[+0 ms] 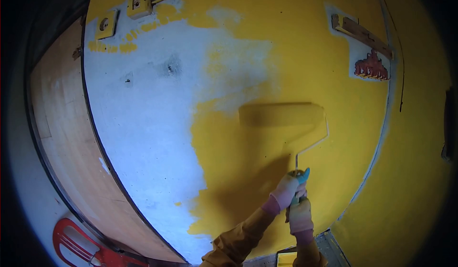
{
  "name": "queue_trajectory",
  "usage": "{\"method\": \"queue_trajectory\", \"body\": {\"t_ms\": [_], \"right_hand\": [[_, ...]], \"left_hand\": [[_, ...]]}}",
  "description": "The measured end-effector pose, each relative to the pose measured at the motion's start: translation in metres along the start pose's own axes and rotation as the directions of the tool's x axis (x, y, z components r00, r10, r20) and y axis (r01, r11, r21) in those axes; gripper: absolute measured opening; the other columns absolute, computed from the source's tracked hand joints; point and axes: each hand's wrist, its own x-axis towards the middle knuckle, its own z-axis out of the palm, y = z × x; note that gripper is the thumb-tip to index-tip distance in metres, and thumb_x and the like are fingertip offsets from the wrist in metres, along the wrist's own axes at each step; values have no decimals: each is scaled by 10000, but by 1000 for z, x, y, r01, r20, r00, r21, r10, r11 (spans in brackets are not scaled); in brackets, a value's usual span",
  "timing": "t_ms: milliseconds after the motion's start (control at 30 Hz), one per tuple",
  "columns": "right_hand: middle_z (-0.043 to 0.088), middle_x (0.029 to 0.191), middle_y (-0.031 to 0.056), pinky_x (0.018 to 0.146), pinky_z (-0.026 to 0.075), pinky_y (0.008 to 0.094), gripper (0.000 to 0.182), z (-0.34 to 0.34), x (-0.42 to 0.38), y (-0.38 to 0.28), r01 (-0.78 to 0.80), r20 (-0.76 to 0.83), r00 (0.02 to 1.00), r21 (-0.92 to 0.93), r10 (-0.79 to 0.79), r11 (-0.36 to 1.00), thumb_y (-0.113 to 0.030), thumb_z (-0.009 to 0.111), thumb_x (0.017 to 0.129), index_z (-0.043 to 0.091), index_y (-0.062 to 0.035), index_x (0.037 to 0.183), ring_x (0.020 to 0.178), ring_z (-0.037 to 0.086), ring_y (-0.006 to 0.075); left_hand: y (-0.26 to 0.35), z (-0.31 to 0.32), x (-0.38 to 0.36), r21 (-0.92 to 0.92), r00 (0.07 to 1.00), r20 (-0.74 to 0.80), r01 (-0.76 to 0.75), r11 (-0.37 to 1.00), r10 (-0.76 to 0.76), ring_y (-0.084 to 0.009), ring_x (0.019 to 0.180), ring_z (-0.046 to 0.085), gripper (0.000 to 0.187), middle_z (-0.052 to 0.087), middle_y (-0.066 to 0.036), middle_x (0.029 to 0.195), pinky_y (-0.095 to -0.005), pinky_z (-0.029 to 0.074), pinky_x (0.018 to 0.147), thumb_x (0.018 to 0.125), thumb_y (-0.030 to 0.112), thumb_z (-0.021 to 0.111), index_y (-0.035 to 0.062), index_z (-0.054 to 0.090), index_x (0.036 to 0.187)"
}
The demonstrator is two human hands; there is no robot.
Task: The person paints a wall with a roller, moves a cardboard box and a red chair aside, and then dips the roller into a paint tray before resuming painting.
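A paint roller (281, 115) covered in yellow paint lies level against the wall (143, 119), its wire frame bending down on the right side to the handle. Both hands wear pale gloves with purple cuffs. My left hand (286, 190) is wrapped round the top of the handle, and a turquoise tip sticks out beside it. Lower on the same handle, my right hand (300, 215) is closed too. Wet-looking yellow surrounds the roller, while the left part of the wall is whitish. The roller and my arms cast a shadow on the paint.
Two electrical sockets (140, 4) are at the upper left. A wooden strip (362, 35) is fixed at the upper right above a dark red patch (371, 67). A wooden door (81, 138) stands left, a red chair (71, 240) at lower left. Something yellow (286, 259) sits below my hands.
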Motion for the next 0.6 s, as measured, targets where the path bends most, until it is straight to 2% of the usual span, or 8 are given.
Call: {"method": "queue_trajectory", "body": {"t_ms": [100,167,200,300,333,367,433,600], "right_hand": [[440,492,23,324,335,242,224,-1,-2,-58,-285,106,958,211,268,935,-270,518,819,444,-65,764,369,421,109],[442,494,24,330,340,241,231,3,-17,-62,-380,96,925,169,368,910,-282,506,824,450,-64,773,374,426,109],[443,496,25,335,345,240,240,6,-24,-58,-478,86,878,130,470,869,-294,493,829,456,-62,781,380,432,109],[553,654,150,533,418,316,271,12,-36,-27,-334,28,941,-79,337,939,-277,477,842,522,-14,796,612,561,248],[448,499,24,344,353,237,241,10,-29,-33,-338,100,936,-7,337,941,-295,479,832,466,-57,794,390,443,107],[448,499,24,344,353,237,241,10,-25,-20,-344,98,934,-9,343,939,-295,479,832,466,-57,794,390,443,107],[449,501,24,349,354,237,212,15,-9,7,-14,104,994,-147,30,989,-268,499,819,473,-59,799,391,441,105],[451,503,19,349,356,245,163,14,-21,-31,64,97,994,-150,-49,987,-210,510,812,458,-67,752,394,448,111]], "left_hand": [[-6,-3,-3,-64,998,24,-62,996,63,-110,373,342,164,317,51,469,-300,377,512,850,237,493,142,425,735],[-8,8,-25,187,986,-145,-52,981,80,-101,356,342,245,325,41,457,-281,373,459,840,262,528,115,402,687],[-17,4,-33,136,985,-134,-88,987,107,-104,345,330,221,322,38,454,-277,357,436,841,261,529,117,418,717],[-30,-9,-44,-7,981,-178,-85,996,83,-106,350,330,159,331,32,460,-263,345,436,856,250,497,123,452,772],[-21,-2,-42,116,964,-258,-37,993,66,-110,371,342,116,329,30,465,-268,353,473,871,225,444,128,476,816],[-15,-3,-35,111,964,-259,-32,993,60,-110,371,342,116,329,30,465,-268,353,473,871,225,444,128,476,816],[0,-14,-19,-80,989,-130,-83,993,73,-105,350,295,237,298,43,441,-282,343,481,871,283,467,144,409,687],[0,-3,-35,114,981,-193,-15,993,37,-109,354,299,277,282,47,440,-282,346,497,864,290,476,150,392,639]]}}
